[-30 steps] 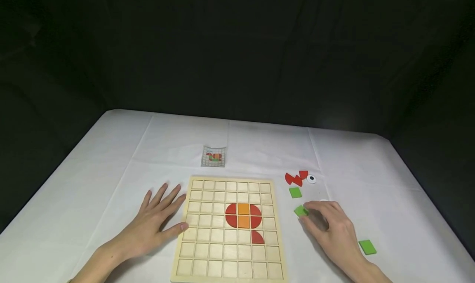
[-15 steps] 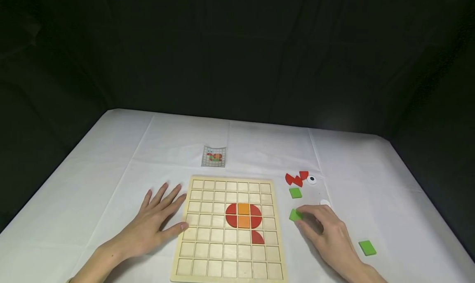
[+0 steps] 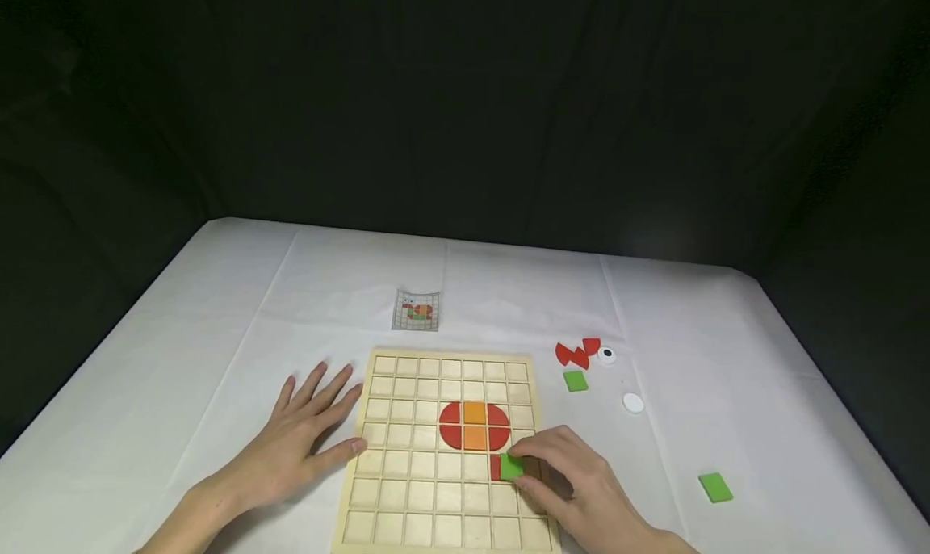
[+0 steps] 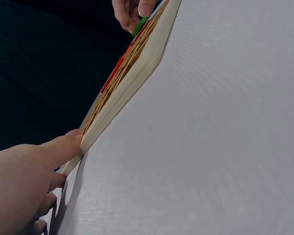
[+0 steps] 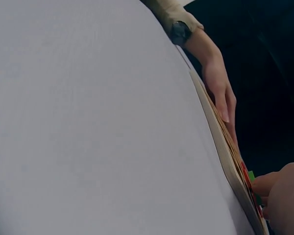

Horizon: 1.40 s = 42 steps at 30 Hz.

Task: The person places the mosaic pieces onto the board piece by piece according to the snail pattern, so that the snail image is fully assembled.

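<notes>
Pinching green tile (image 3: 512, 466), right hand (image 3: 574, 489) holds it tilted over wooden grid board (image 3: 407, 489), beside red quarter-circle (image 3: 496, 467). Left hand (image 3: 298, 441) flat, fingers spread, thumb against board edge; left wrist view alone shows thumb contact edge-on.

Bench (image 3: 218, 312): white cloth cover.
On it: wooden grid board (image 3: 407, 489) — pattern card (image 3: 416, 310) — loose red pieces (image 3: 576, 352), green tiles (image 3: 715, 487), white discs (image 3: 633, 403).

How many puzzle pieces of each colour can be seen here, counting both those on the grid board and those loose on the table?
Red: 8 (4 quarter-circles round the orange, 1 partly under the right hand, 3 loose)
Orange: 2
Green: 3 (held tile, loose, loose)
White discs: 2 (eye, plain)
Total: 15
</notes>
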Available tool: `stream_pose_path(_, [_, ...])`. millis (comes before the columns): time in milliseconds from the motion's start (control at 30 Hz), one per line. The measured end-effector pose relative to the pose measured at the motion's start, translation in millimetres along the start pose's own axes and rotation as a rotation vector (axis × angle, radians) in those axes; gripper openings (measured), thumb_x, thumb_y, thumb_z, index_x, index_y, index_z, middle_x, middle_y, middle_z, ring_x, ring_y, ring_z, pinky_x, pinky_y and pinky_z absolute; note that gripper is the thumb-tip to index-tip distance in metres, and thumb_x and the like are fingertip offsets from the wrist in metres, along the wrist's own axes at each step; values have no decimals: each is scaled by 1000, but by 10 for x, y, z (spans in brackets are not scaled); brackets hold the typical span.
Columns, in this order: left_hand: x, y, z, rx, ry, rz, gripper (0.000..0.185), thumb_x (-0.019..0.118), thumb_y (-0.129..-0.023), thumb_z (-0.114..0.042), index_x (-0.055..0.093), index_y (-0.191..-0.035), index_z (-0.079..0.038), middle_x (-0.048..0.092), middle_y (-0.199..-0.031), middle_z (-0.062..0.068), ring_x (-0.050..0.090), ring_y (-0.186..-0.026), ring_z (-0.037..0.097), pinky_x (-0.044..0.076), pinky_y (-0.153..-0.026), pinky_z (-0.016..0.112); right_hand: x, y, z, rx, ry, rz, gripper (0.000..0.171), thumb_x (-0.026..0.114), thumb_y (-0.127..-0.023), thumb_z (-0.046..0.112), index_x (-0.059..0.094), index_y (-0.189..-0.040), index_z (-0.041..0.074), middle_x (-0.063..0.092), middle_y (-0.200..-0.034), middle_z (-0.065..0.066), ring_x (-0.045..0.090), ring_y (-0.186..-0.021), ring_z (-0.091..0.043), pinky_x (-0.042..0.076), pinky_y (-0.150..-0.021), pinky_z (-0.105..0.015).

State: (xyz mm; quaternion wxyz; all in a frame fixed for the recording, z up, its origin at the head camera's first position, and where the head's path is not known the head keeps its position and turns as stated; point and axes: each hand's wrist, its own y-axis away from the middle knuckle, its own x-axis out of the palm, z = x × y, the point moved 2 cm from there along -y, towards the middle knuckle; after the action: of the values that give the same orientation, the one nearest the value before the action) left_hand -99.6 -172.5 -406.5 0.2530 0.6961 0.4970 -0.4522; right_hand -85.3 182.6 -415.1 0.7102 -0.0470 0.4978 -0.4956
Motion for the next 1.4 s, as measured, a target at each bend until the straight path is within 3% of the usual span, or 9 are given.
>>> stream_pose_path(300, [0, 4, 0, 5, -4, 3, 70, 54, -98, -55, 44, -152, -11, 24, -165, 6, 8, -154, 39, -2, -121, 63, 171, -91, 67, -120, -22, 1, 30, 77, -87, 9, 69, -115, 14, 70, -107, 6, 58, -101, -8, 48, -87, -11])
stream_pose_path(533, [18, 13, 4, 0, -11, 3, 70, 53, -98, -56, 44, -151, -12, 24, -165, 5, 8, -154, 38, -1, -121, 62, 269, -148, 77, -162, -34, -9, 28, 75, -89, 10, 68, -116, 12, 70, -107, 4, 59, -102, -9, 49, -90, -13])
stream_pose_path(1400, [-8, 19, 6, -6, -9, 6, 70, 54, -98, -56, 43, -152, -12, 24, -165, 5, 8, -154, 38, -2, -122, 61, 316, -177, 101, -104, -83, -24, 30, 79, -83, 2, 72, -110, 14, 73, -105, 4, 63, -101, -11, 52, -87, -13])
